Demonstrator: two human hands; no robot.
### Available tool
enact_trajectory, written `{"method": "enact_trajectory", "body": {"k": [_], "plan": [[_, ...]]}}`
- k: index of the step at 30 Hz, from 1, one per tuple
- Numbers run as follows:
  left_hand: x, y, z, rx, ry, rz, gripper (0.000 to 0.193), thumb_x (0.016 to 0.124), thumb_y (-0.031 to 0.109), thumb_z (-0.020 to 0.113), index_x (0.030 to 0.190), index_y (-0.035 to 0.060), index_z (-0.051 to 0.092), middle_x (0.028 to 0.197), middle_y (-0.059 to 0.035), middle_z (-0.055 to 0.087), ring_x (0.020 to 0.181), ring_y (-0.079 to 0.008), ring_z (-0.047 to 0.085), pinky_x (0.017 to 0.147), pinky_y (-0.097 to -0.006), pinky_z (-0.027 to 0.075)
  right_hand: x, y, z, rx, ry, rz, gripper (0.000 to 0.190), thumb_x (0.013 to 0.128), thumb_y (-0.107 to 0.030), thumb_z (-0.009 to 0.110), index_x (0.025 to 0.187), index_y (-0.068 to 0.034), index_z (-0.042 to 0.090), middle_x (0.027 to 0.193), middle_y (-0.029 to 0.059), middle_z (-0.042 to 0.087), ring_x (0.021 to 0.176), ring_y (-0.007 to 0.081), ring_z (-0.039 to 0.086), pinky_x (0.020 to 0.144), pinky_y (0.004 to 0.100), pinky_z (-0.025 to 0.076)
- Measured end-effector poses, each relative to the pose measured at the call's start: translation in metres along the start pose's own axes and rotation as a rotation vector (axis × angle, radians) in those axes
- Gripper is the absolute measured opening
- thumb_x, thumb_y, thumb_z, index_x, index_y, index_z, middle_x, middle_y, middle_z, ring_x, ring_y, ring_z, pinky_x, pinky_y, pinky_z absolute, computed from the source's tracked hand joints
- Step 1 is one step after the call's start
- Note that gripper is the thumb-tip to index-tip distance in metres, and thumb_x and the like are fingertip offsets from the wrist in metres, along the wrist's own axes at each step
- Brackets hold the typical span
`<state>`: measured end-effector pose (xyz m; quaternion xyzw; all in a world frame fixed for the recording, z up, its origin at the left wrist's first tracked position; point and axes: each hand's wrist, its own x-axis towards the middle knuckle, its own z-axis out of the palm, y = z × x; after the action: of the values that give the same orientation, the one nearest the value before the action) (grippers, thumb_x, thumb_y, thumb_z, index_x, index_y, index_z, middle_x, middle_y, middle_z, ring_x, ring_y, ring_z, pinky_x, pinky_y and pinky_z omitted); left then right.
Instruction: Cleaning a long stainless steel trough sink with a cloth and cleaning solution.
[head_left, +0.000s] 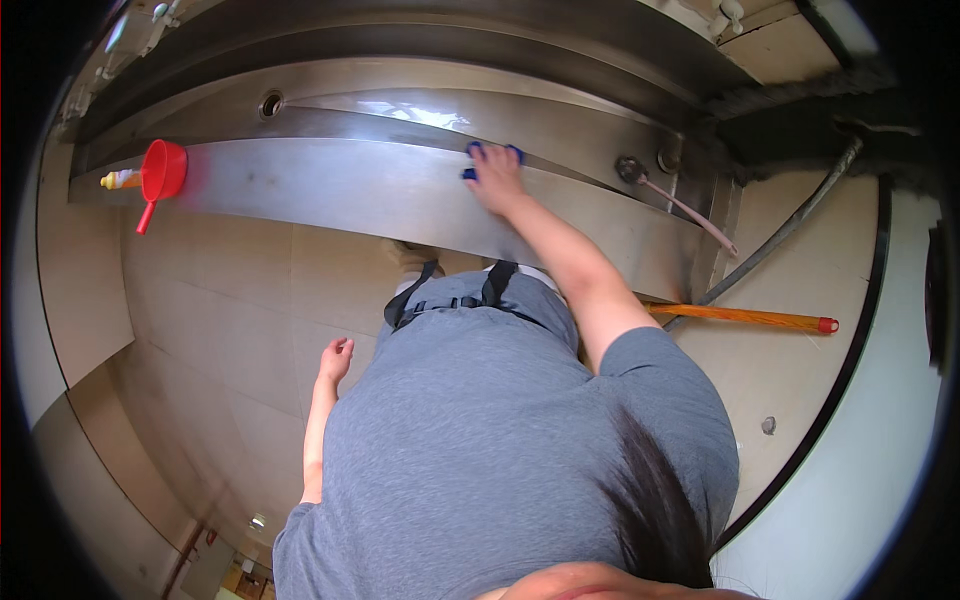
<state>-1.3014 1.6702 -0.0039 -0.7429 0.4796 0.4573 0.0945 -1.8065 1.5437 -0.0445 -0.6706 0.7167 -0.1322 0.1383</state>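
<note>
My right hand (496, 178) presses a blue cloth or sponge (515, 154) onto the front ledge of a long stainless steel trough sink (337, 176); blue shows between and beside the fingers. Down at my side, away from the sink, my left hand (337, 359) hangs with its fingers loosely curled and nothing visible in it. On the ledge's far left stands a red plastic dipper (163, 171), beside a bottle with a yellow cap (120, 179). A long-handled scrubbing brush (686, 210) lies across the trough's right end, its dark head inside.
A drain hole (271, 104) opens in the trough at left; another round fitting (669, 158) is at right. An orange pole with a red end (750, 316) juts out right of me, near a grey hose (784, 225). Taps line the wall at upper left.
</note>
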Motion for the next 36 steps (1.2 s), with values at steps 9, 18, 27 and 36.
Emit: {"method": "enact_trajectory", "body": {"k": [9, 18, 27, 36], "plan": [[0.019, -0.001, -0.018, 0.013, -0.023, -0.036, 0.050, 0.089, 0.033, 0.062, 0.124, -0.0015, 0.054, 0.101, -0.0150, 0.067, 0.086, -0.0191, 0.065, 0.078, -0.0320, 0.051, 0.011, -0.009, 0.006, 0.051, -0.070, -0.082, 0.063, 0.087, -0.029, 0.059, 0.140, -0.006, 0.034, 0.139, 0.0164, 0.038, 0.133, 0.0334, 0.030, 0.111, 0.0490, 0.020], [0.113, 0.114, -0.012, 0.450, 0.197, 0.418, 0.060, 0.086, 0.036, 0.065, 0.130, -0.0002, 0.047, 0.126, -0.0244, 0.052, 0.114, -0.0338, 0.052, 0.096, -0.0413, 0.042, -0.183, 0.170, -0.062, -0.223, 0.086, 0.436, 0.059, 0.090, -0.029, 0.054, 0.141, -0.006, 0.034, 0.142, 0.0145, 0.037, 0.136, 0.0306, 0.028, 0.112, 0.0485, 0.019], [0.116, 0.318, 0.024, 0.654, 0.164, 0.144, 0.125, 0.065, 0.077, 0.061, 0.149, 0.0107, -0.002, 0.154, -0.0232, 0.000, 0.141, -0.0446, -0.002, 0.109, -0.0622, 0.010, -0.252, 0.144, -0.052, -0.175, 0.204, 0.935, 0.086, 0.084, -0.051, 0.054, 0.144, 0.000, 0.021, 0.150, 0.0260, 0.014, 0.139, 0.0428, 0.008, 0.111, 0.0570, 0.007], [0.137, 0.324, 0.060, 0.852, 0.128, 0.024, 0.145, 0.059, 0.090, 0.047, 0.138, -0.0105, -0.021, 0.150, -0.0284, -0.017, 0.134, -0.0480, -0.025, 0.109, -0.0599, -0.008, -0.248, 0.114, -0.045, -0.110, 0.172, 0.895, 0.094, 0.080, -0.058, 0.057, 0.147, -0.004, 0.017, 0.152, 0.0240, 0.009, 0.140, 0.0427, 0.002, 0.111, 0.0566, 0.003]]}}
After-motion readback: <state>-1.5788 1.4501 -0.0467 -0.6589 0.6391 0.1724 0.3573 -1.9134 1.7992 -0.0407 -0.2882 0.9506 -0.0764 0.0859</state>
